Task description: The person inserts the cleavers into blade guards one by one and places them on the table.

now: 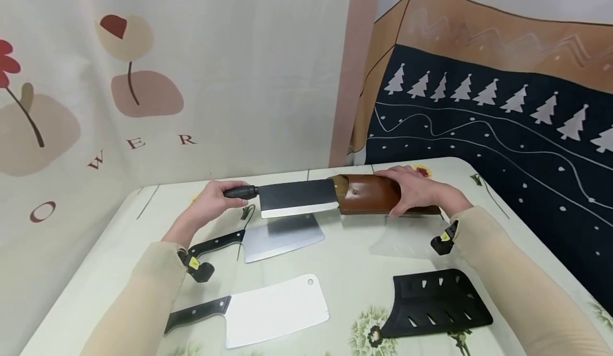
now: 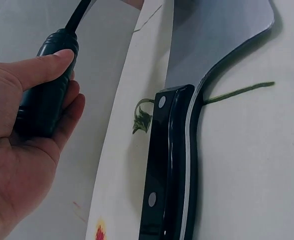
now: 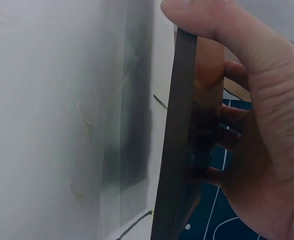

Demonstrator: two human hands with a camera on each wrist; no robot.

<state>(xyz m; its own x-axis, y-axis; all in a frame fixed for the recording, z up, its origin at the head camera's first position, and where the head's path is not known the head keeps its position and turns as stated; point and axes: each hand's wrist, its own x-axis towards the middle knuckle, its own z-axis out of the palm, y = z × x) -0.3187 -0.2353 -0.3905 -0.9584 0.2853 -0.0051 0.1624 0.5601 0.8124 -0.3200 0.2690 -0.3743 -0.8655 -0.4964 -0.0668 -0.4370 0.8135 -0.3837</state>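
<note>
My left hand [image 1: 212, 203] grips the ribbed black handle [image 2: 47, 92] of a cleaver whose dark blade [image 1: 297, 195] has a bright edge facing me. The cleaver is held level above the far part of the table. Its blade end meets the mouth of a brown leather sheath [image 1: 366, 195]; whether any of it is inside, I cannot tell. My right hand [image 1: 417, 188] holds that sheath from the right, thumb on the near edge and fingers over the far side. In the right wrist view the sheath [image 3: 179, 120] shows edge-on, raised off the table.
Below the held cleaver lies a grey-bladed cleaver [image 1: 282, 239], handle leftward. Nearer me lies a white-bladed cleaver [image 1: 275, 313] with a hole in its corner. On the right are a slotted black blade cover [image 1: 436, 303] and a translucent cover [image 1: 404, 239]. Printed curtains [image 1: 268, 79] stand behind the table.
</note>
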